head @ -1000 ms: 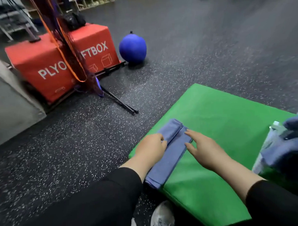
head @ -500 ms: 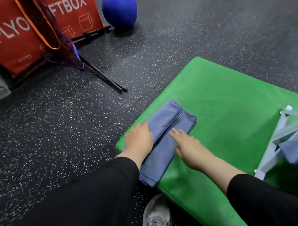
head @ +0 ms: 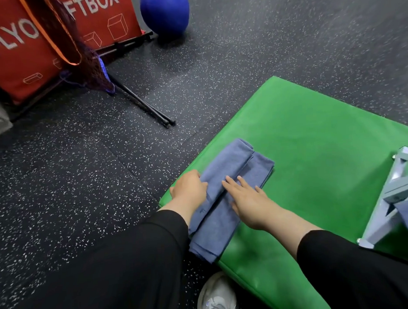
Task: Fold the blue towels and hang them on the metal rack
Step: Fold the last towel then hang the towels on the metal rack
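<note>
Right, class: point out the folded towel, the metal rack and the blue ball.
towel point(head: 241, 161): head view, its upper folded layer.
metal rack point(head: 383, 217): head view, its slanted leg.
blue ball point(head: 164, 13): head view, its middle.

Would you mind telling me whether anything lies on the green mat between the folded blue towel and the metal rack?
Nothing visible does. The blue towel lies under both hands, and only bare green mat separates it from the metal rack at the right edge.

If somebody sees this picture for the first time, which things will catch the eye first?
The bright green mat at right, with a folded blue towel near its left edge under both hands. Then the red box at top left and the blue ball beside it.
</note>
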`<action>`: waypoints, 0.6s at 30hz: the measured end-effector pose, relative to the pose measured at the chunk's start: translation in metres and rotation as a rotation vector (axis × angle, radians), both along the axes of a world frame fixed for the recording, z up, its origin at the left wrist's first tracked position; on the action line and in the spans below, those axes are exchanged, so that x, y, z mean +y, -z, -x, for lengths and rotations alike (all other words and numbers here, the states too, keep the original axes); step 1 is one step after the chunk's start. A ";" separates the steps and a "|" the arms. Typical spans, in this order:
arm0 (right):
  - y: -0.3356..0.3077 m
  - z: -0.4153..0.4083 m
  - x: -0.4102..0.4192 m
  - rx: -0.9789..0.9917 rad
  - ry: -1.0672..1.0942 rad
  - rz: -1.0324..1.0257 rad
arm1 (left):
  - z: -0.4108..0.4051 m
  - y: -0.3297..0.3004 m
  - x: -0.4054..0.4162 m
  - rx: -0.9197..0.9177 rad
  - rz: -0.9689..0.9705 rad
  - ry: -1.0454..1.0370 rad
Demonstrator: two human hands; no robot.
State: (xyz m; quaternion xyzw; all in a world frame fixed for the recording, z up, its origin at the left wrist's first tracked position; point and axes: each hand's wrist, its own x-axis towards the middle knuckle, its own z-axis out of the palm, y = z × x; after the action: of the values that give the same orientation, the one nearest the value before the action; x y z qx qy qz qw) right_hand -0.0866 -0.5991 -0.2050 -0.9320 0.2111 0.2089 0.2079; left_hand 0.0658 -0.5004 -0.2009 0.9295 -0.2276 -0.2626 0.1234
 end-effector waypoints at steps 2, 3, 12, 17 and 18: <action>-0.002 0.001 0.000 -0.019 0.023 -0.011 | 0.000 -0.005 -0.002 0.022 0.073 -0.032; -0.003 0.002 -0.001 -0.047 0.048 -0.010 | 0.000 -0.009 -0.003 0.046 0.121 -0.039; -0.028 0.017 -0.029 -0.281 0.216 0.036 | 0.015 -0.056 -0.014 0.628 0.555 -0.095; -0.051 0.041 -0.041 -0.582 0.307 0.094 | 0.030 -0.094 -0.023 0.901 0.658 -0.066; -0.059 0.047 -0.043 -0.648 0.323 0.115 | 0.034 -0.102 -0.024 0.944 0.671 -0.059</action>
State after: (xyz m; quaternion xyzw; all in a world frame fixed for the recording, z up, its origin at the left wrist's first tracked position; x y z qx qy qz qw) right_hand -0.1333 -0.6417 -0.1462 -0.9145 0.2902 -0.1450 0.2417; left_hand 0.0321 -0.5240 -0.0989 0.6276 -0.1925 -0.5587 0.5069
